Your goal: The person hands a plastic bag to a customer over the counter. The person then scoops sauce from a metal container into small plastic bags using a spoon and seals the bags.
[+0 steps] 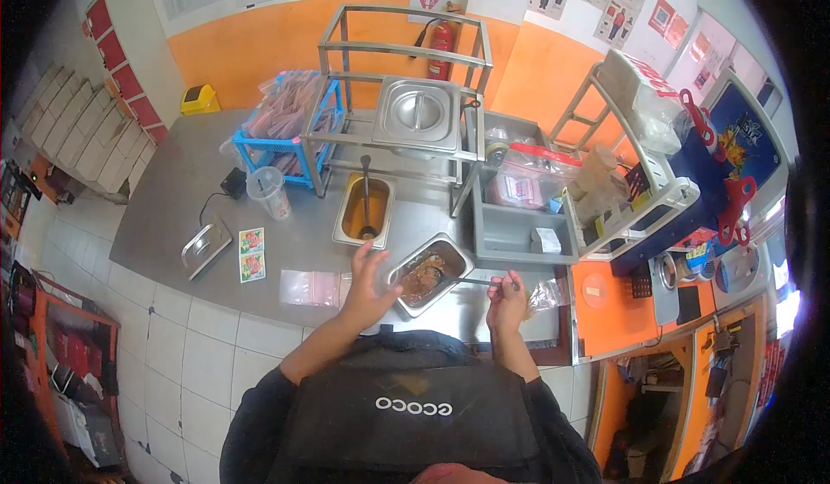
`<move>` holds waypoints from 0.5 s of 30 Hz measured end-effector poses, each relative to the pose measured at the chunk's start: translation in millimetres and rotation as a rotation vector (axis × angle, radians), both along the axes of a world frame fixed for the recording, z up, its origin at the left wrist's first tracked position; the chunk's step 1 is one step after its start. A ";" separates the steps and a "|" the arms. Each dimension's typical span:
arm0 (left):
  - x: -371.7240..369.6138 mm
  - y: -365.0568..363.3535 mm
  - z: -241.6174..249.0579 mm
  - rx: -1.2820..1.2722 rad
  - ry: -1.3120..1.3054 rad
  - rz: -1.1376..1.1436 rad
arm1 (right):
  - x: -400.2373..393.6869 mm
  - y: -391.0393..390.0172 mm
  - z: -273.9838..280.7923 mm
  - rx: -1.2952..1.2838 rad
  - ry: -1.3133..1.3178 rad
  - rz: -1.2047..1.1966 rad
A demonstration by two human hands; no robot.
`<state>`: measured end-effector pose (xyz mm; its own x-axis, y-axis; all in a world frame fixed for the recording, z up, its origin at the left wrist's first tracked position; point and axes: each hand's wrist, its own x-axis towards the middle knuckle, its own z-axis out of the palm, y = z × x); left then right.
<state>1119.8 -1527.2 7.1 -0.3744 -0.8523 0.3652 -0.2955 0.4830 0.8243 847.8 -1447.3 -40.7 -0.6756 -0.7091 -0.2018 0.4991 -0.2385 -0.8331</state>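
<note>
My right hand (507,298) is closed around the handle of a dark ladle (471,282), whose bowl end rests in brown food inside a steel pan (458,255). On the pan's left side, my left hand (370,285) has its fingers apart; a faint clear edge by it is too unclear to name. Behind it stands a second steel pan (389,198) of orange-brown liquid with another ladle (367,194) in it. A clear plastic bag (309,288) lies flat left of my left hand. Beside my right hand is a crumpled clear bag (546,295).
A metal rack (400,46) bears a lidded steel container (418,114). Left of it are a blue basket (298,151), a plastic cup (270,192), two green packets (252,255) and a steel lid (207,248). Grey trays (519,224) and a shelf (640,207) stand right.
</note>
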 end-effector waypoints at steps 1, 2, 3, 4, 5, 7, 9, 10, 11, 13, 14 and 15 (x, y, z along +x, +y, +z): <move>-3.9 -0.9 0.1 0.021 0.033 -0.023 | 0.4 -0.5 6.1 -0.013 0.001 -0.009; -8.3 -2.3 -1.1 0.043 0.066 -0.047 | 0.6 -0.8 13.0 -0.025 0.002 -0.019; -12.7 -3.4 -3.0 0.064 0.099 -0.071 | 1.0 -0.2 21.0 -0.067 0.009 -0.027; -17.1 -4.5 -5.6 0.074 0.101 -0.075 | 4.8 0.3 36.0 -0.109 0.016 -0.034; -21.3 -5.8 -9.0 0.083 0.104 -0.077 | 7.4 1.1 50.7 -0.151 0.023 -0.041; -29.1 -8.7 -16.7 0.073 0.096 -0.083 | 9.0 3.3 76.0 -0.197 0.069 -0.050; -37.1 -11.1 -22.4 0.033 0.076 -0.090 | 10.8 5.3 100.5 -0.237 0.145 -0.072; -40.7 -10.8 -20.4 0.056 0.078 -0.100 | 11.2 6.6 111.0 -0.260 0.178 -0.082; -44.3 -10.4 -17.4 0.080 0.079 -0.111 | 11.5 7.9 120.6 -0.284 0.211 -0.091; -51.9 -10.0 -18.6 0.122 0.082 -0.115 | 12.7 9.1 134.5 -0.335 0.262 -0.109; -56.4 -11.4 -23.5 0.141 0.083 -0.109 | 13.5 10.2 138.6 -0.352 0.280 -0.114; -60.3 -12.1 -26.8 0.159 0.085 -0.102 | 14.3 10.9 142.1 -0.371 0.299 -0.118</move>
